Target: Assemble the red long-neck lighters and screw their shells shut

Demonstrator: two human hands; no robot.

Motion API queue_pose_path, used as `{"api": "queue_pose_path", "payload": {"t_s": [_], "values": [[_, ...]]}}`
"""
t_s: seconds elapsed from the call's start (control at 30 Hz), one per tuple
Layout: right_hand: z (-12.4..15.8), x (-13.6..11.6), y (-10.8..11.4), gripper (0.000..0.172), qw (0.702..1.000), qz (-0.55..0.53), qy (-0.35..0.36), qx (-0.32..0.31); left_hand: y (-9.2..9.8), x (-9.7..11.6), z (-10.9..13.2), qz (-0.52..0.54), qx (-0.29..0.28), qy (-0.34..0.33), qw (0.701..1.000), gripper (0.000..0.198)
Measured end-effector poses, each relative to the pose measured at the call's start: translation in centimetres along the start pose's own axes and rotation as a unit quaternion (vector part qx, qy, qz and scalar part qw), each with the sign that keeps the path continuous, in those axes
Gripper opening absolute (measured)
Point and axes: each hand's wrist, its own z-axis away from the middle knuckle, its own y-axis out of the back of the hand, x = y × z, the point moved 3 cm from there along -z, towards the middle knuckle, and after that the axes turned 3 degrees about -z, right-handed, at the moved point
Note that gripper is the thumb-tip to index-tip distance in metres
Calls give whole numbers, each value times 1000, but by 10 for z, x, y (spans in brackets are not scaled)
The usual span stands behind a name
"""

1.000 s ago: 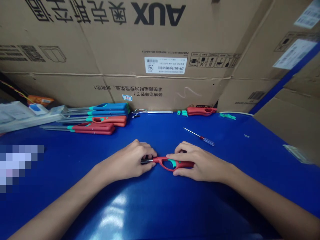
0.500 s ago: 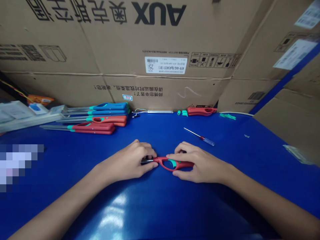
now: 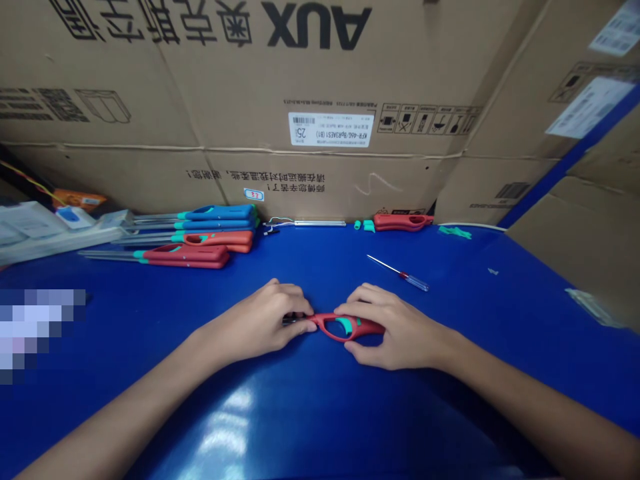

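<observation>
1. In the head view, the bare left hand (image 3: 260, 325) curls around the thin metal nozzle (image 3: 295, 321) of a red-and-teal plastic utility lighter (image 3: 345, 327), and the bare right hand (image 3: 400, 330) wraps its red handle. The lighter lies level, low on the middle of the view, just above the table.
2. The left fingers (image 3: 300, 308) are closed over the nozzle end, and the right fingers (image 3: 363, 310) are closed over the handle, so both hands have hold of the lighter. The hands are just apart, with the lighter's teal-trimmed finger loop showing between them.
3. The glossy blue table (image 3: 465, 287) stretches wide on both sides of the hands. Open blue surface lies in front of them and between them and the far edge, which meets the cardboard.
4. Along that far edge lie blue, orange and red long-nosed lighters (image 3: 195, 233), a red lighter body (image 3: 403, 222) and a slim red-handled screwdriver (image 3: 400, 273).
5. A large brown cardboard carton (image 3: 320, 67) stands behind, with its print upside down. "AUX" reads in big black letters, and a white label (image 3: 330, 129) reads "KFR-46G/BpR3AES1 (B1)" and "25".
</observation>
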Motion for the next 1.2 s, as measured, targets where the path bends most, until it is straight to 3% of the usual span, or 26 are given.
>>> {"api": "queue_pose_path", "payload": {"t_s": [0.7, 1.2], "values": [[-1, 1, 0, 30, 996, -10, 49, 77, -6, -2, -3, 31, 31, 0, 999, 18], [0, 4, 11, 27, 999, -33, 34, 20, -4, -2, -3, 3, 12, -16, 1000, 17]]}}
